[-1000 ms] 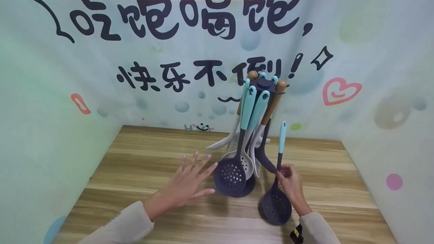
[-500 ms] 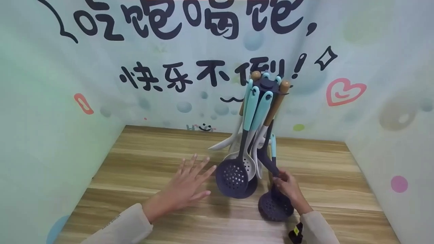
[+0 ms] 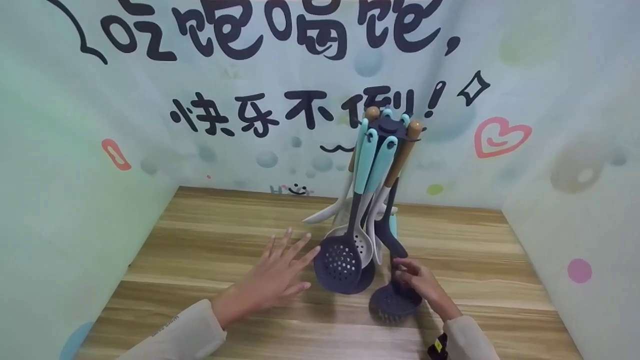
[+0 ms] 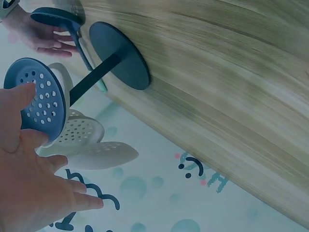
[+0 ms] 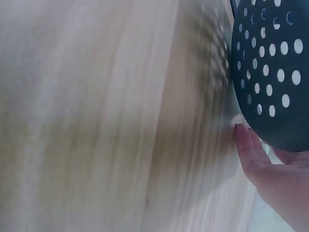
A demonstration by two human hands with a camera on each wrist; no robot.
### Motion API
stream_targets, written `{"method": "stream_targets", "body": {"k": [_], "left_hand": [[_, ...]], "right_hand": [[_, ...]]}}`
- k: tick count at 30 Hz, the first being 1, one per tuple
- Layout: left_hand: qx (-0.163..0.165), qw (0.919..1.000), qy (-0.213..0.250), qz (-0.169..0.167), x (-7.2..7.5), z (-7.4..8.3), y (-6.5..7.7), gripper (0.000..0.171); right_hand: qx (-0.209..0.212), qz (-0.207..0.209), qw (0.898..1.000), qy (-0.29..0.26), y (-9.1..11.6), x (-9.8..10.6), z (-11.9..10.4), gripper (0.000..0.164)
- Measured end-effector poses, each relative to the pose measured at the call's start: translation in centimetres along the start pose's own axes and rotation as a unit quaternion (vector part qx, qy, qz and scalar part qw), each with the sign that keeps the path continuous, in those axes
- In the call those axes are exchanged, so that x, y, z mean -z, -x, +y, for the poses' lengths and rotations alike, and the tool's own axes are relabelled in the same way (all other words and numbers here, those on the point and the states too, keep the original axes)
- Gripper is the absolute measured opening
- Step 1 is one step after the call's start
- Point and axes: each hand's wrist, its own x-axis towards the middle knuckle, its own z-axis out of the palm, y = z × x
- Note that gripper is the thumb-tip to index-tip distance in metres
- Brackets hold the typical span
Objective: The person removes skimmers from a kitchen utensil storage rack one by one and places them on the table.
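Most of the work looks done: the upright rack (image 3: 389,129) carries a ring of utensils, while one loose skimmer (image 3: 395,303) is off it, low on the right of the counter (image 3: 200,250), its handle running to the far side behind the hung tools. What is left, by judgement, concerns this piece; whether it rests fully on the wood cannot be told. The right hand (image 3: 425,285) is at its neck with fingers slightly bent; the views do not settle whether they pinch it or lie beside it. The left hand (image 3: 277,270) has its fingers spread wide and holds nothing, its fingertips close to the hung skimmer (image 3: 340,260); contact is unclear.

Both skimmers are dark, round and shallow, with punched holes, probably nylon or similar plastic; the loose one throws a dappled shadow. Smooth turquoise handles with hanging holes alternate with round-ended brown handles (image 3: 401,160) that look wooden. A pale perforated spoon (image 3: 366,247) hangs behind the dark one. The rack's flat round base (image 4: 120,55) is dark and matte; the counter shows streaked wood grain.
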Motion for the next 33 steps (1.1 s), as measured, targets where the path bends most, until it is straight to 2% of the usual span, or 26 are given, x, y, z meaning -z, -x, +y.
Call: {"method": "stream_targets", "body": {"k": [4, 7, 11, 14, 18, 21, 23, 25, 27, 30, 33], "left_hand": [[0.003, 1.0, -0.003, -0.002, -0.1, 0.1, 0.0, 0.067], [0.003, 1.0, -0.002, -0.002, -0.1, 0.1, 0.0, 0.067], [0.004, 1.0, 0.002, -0.001, 0.0, 0.0, 0.2, 0.066], [0.006, 1.0, 0.003, -0.005, 0.0, -0.1, 0.3, 0.066], [0.007, 0.9999, 0.004, -0.007, 0.1, -0.2, 0.3, 0.066], [0.007, 0.9999, 0.009, -0.005, 0.1, 0.0, 0.2, 0.066], [0.007, 0.9999, 0.012, -0.004, 0.1, 0.0, 0.1, 0.066], [0.005, 0.9999, 0.014, -0.001, 0.1, 0.0, 0.1, 0.066], [0.005, 0.9999, 0.013, 0.0, 0.1, 0.0, 0.0, 0.066], [0.007, 0.9999, 0.007, -0.001, 0.0, 0.0, 0.0, 0.066], [0.007, 1.0, -0.001, -0.006, 0.0, 0.2, 0.0, 0.066]], "right_hand": [[0.024, -0.025, 0.999, 0.036, -0.2, 0.3, 0.1, 0.041], [0.008, -0.038, 0.999, 0.025, -0.2, 0.6, -0.1, 0.044], [-0.013, -0.012, 1.0, 0.019, -0.2, 1.2, -1.7, 0.045], [0.001, 0.025, 1.0, 0.01, -0.2, 1.6, -3.7, 0.043], [0.056, 0.079, 0.994, -0.059, 0.1, 1.9, -7.6, 0.04], [0.129, 0.124, 0.977, -0.119, 1.0, 1.8, -10.8, 0.035], [0.186, 0.134, 0.962, -0.148, 1.8, 1.6, -12.6, 0.032], [0.24, 0.122, 0.949, -0.167, 2.5, 1.2, -14.1, 0.03], [0.278, 0.093, 0.941, -0.168, 3.1, 0.8, -15.4, 0.029], [0.308, 0.046, 0.94, -0.137, 3.6, -0.1, -16.7, 0.031], [0.314, 0.034, 0.946, -0.074, 3.5, -1.1, -17.6, 0.036]]}}
